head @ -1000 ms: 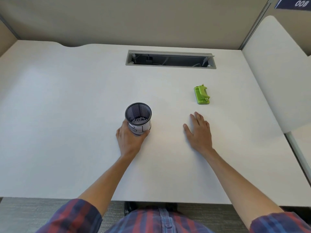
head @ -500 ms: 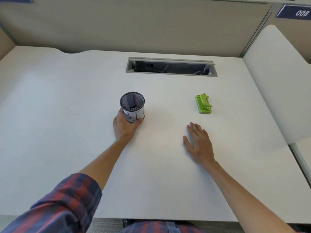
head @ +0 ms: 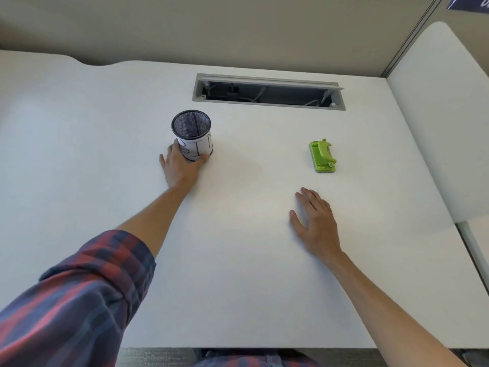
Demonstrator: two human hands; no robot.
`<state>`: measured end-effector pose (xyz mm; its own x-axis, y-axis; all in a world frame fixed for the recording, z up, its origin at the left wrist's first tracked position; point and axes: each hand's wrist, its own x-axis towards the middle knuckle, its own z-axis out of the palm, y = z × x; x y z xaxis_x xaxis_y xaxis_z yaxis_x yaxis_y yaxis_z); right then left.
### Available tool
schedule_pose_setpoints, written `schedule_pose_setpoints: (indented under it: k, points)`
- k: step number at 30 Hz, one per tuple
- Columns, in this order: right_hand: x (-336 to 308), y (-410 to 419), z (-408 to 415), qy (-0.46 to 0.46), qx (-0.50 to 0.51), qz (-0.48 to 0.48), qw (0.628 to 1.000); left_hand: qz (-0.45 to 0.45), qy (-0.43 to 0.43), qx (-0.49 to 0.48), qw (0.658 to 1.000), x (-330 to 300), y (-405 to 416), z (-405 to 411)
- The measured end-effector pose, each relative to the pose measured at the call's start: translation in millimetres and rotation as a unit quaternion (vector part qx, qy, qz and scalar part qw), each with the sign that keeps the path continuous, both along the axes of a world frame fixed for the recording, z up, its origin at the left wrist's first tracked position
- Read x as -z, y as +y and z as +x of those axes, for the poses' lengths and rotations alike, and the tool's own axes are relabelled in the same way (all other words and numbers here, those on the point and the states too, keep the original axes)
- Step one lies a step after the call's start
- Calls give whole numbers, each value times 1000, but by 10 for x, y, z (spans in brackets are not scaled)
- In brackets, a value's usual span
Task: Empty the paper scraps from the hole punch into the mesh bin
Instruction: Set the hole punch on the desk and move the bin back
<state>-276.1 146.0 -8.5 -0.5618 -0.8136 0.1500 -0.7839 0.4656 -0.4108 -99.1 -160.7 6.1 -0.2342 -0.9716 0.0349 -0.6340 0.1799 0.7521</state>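
Your left hand [head: 182, 166] is wrapped around the lower wall of the mesh bin [head: 192, 137], thumb and fingers closed on its paper label; the bin stands upright on the desk [head: 105, 181]. Your right hand [head: 316, 223] lies flat and spread on the desk, holding nothing. The hole punch [head: 322, 156] sits just beyond those fingertips, slightly to their right, well apart from the bin.

Risks, as judged:
- Bin is tall and narrow; a push from your left hand could tip it.
- Punch and bin are far apart; opening the punch before it is over the rim would scatter scraps on the desk.

Room: bare desk between your two hands. The open cable slot [head: 268, 91] lies beyond both grips; loose scraps could fall in.
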Motion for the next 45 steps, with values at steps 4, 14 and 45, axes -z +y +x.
schedule_pose_setpoints:
  k: [4,14,45]
  points:
    - [-13,-8,16,8,3,-14,1000,-18,-18,-10,1000,21,-145,-34]
    - [-52,-36,15,13,3,-33,999,-12,-48,-29,998,-16,-372,-117]
    - [-182,-730,-876,53,139,136,980,-96,-186,102,972,172,519,231]
